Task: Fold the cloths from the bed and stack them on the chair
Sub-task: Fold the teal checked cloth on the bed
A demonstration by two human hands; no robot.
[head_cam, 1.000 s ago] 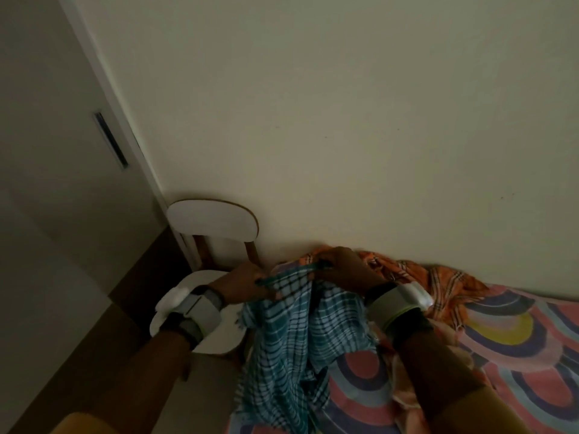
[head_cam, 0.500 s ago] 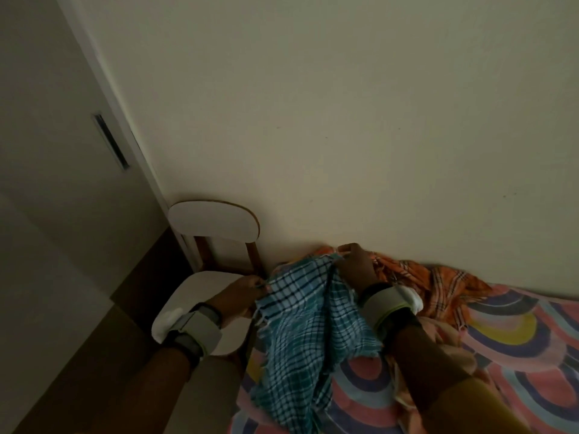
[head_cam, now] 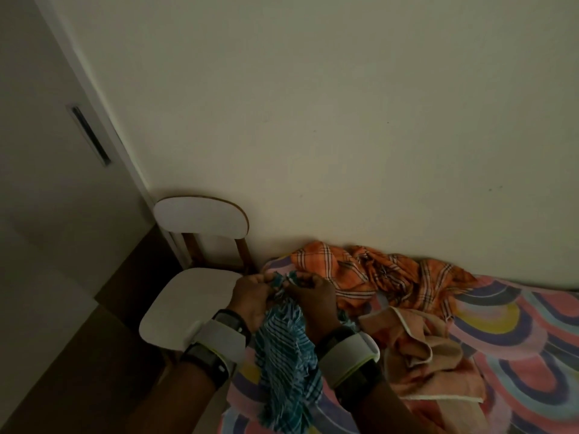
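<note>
I see my left hand [head_cam: 250, 297] and right hand [head_cam: 313, 294] side by side, both grasping the blue cloth [head_cam: 286, 364] by its top; it hangs over the bed [head_cam: 517, 355] beside the chair [head_cam: 188, 302].

Both forearms reach forward side by side, each with a pale band and a dark strap at the wrist. The left hand [head_cam: 254, 300] and right hand [head_cam: 313, 296] meet knuckle to knuckle, fingers curled and pinching closed on checked cloth [head_cam: 286, 364].

bare chair seat [head_cam: 191, 302] open to reach, orange cloth [head_cam: 376, 274] crowding the wall
</note>
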